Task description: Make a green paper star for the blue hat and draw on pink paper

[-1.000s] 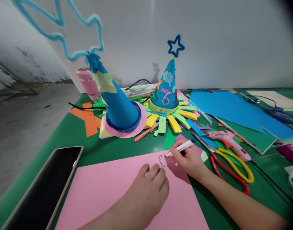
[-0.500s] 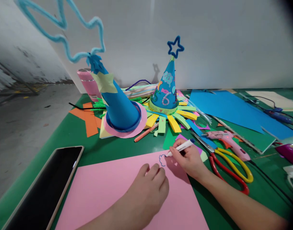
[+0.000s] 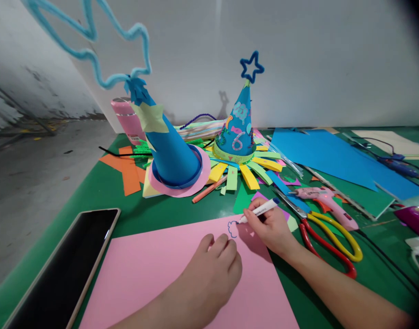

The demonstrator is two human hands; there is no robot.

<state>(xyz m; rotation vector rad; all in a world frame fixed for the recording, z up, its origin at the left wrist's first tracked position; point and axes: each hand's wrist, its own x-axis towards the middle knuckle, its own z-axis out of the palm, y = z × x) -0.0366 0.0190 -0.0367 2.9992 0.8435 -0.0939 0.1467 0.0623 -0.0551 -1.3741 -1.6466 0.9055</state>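
Observation:
A sheet of pink paper (image 3: 147,269) lies in front of me, with a small wavy outline in blue near its top right part. My right hand (image 3: 271,226) grips a white marker (image 3: 260,211) with a dark blue end, its tip on the paper at that outline. My left hand (image 3: 216,269) rests on the sheet just below the drawing, back upward, fingers loosely bent and slightly apart, with nothing in them. Close to my right forearm lie scissors (image 3: 327,233) with one yellow and one red handle.
A phone (image 3: 61,269) lies at left. Behind the sheet stand a blue cone hat (image 3: 175,155) with a pink brim and a decorated cone hat (image 3: 237,132) with paper strips. At right are a pink glue gun (image 3: 327,201), its cord and blue paper (image 3: 326,153). A pink bottle (image 3: 127,119) stands behind.
Almost nothing differs. The marker stays at the outline with at most a tiny shift, and my left hand keeps its place on the paper.

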